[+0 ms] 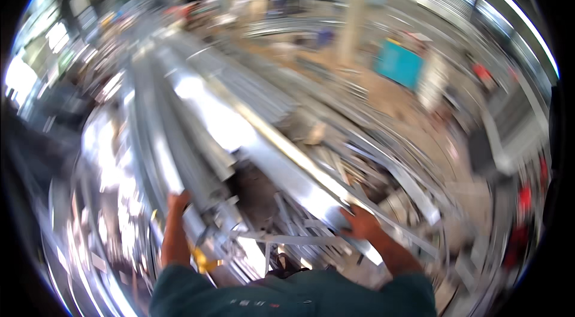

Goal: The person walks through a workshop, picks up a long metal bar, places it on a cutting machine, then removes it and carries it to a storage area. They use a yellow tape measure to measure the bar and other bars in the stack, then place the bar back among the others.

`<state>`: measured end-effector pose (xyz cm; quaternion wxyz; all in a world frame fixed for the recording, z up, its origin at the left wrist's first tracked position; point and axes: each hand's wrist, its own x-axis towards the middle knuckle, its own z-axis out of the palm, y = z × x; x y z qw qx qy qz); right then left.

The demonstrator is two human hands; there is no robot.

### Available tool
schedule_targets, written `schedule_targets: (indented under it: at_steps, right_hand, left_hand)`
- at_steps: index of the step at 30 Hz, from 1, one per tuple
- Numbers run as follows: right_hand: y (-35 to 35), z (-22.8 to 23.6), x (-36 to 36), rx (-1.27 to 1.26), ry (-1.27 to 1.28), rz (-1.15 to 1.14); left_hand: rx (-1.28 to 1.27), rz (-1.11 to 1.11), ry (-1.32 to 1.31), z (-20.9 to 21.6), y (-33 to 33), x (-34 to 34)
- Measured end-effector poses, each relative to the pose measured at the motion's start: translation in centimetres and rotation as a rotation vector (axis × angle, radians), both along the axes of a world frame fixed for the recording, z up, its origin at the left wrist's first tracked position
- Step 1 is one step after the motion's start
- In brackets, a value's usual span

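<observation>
Green shirt (299, 294) nearest, right hand (360, 223) met one probably stiff metal strip's (311, 197) graspable edge; left hand (178, 201) blurred, both grips unclear.

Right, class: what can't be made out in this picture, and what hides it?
In the head view:
Left hand: motion blur hides whether its fingers close around the metal profile.
Right hand: blur obscures its fingertips at the shiny strip.
Teal box: blur hides any surface detail.
Dark green shirt: cut off by the lower edge.
</observation>
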<state>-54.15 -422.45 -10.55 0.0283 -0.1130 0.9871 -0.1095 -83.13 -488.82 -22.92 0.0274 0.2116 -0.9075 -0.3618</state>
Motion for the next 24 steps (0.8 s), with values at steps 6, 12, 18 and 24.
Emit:
schedule_targets:
  at_steps: [6, 12, 18, 24]
  right_hand:
    - [0.2, -0.4, 1.4, 0.026, -0.026, -0.026]
    - [-0.9, -2.2, 0.2, 0.015, -0.02, 0.053]
    - [-0.7, -2.1, 0.9, 0.055, -0.063, -0.011]
    - [-1.3, -1.9, 0.9, 0.034, -0.082, -0.015]
  left_hand:
    - [-0.062, 0.161, -0.259, 10.0, 4.3, 4.2]
    - [-0.162, 0.228, -0.374, 9.2, -0.1, 7.9]
    - [-0.352, 0.176, 0.083, 9.5, 2.1, 12.2]
    - [-0.456, -0.049, -0.182, 6.7, 10.2, 19.5]
